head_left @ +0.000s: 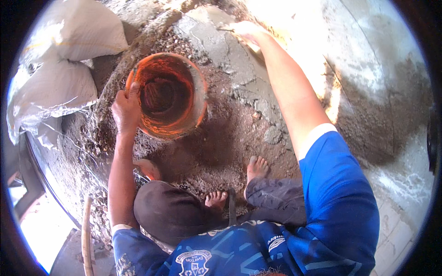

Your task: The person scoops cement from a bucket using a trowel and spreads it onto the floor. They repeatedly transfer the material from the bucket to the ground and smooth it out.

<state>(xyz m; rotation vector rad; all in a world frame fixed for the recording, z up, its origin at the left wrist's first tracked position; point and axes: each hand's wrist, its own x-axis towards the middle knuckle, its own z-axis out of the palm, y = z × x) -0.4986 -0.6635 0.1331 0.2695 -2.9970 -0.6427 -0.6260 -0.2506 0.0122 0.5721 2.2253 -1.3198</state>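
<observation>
My left hand (pixel 125 108) grips the left rim of an orange bucket (pixel 199 92), thumb over the edge and fingers on its outer side. The bucket is tilted with its mouth toward me; its inside is stained dark and no load shows in it. My right arm reaches far forward to a strip of wet grey mortar (pixel 246 69). There my right hand (pixel 248 33) is closed, washed out by bright light. A thin dark end of a tool (pixel 224 28) sticks out to its left over the mortar; its kind cannot be made out.
White woven sacks (pixel 69 85) stand at the left. Loose gravel and soil (pixel 221 124) lie around my bare feet (pixel 257 170). A smooth grey slab (pixel 368 83) is at the right. A pale stick (pixel 86 234) leans at the lower left. An orange-pink rounded thing (pixel 148 169) sits by my left knee.
</observation>
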